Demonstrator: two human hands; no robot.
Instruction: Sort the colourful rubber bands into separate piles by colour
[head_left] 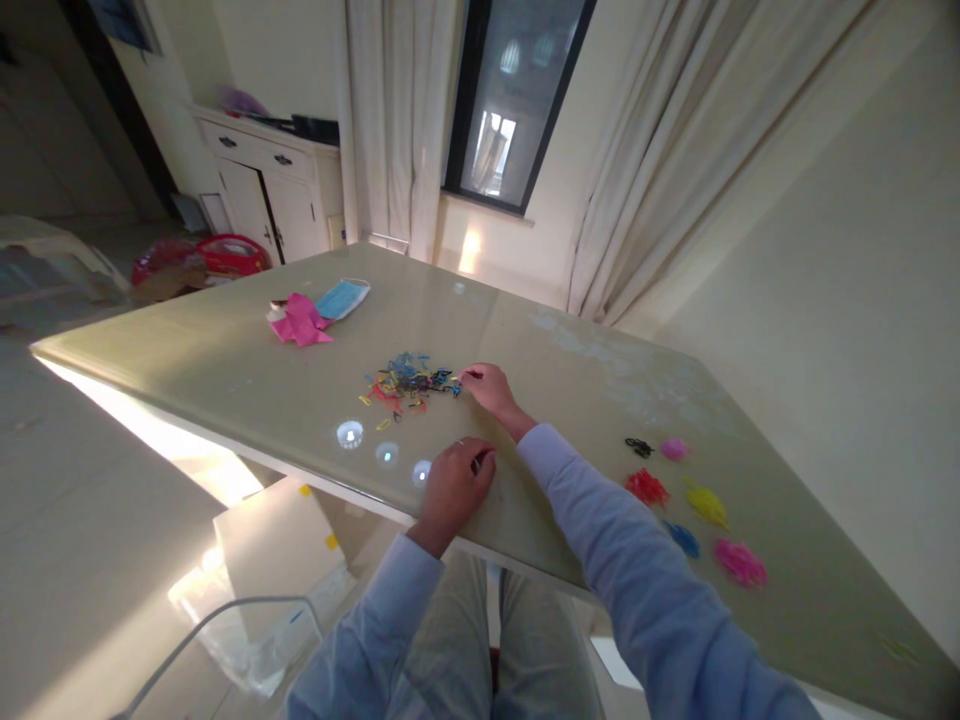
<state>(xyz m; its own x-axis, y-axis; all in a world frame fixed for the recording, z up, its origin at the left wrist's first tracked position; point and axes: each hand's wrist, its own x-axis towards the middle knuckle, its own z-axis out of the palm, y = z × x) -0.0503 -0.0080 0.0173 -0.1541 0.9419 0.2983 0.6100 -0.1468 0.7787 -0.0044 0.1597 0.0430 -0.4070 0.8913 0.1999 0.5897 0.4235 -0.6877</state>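
A mixed pile of small coloured rubber bands (412, 378) lies on the table, with blue, black, yellow and red ones tangled together. My right hand (491, 390) reaches to the pile's right edge, its fingertips pinched on a rubber band there. Closer to the table's front edge, my left hand (459, 480) rests with its fingers curled in; whatever may be in them is hidden. Off to the right lie separate small heaps of bands: black (640, 447), red (647, 487), yellow (706, 503), blue (682, 538), light pink (674, 449) and bright pink (740, 562).
At the back left of the glossy table (570, 400) lie a crumpled pink wrapper (301, 320) and a blue face mask (343, 298). A white cabinet (262, 180) stands behind. On the floor below sits a pale box (274, 545) in plastic.
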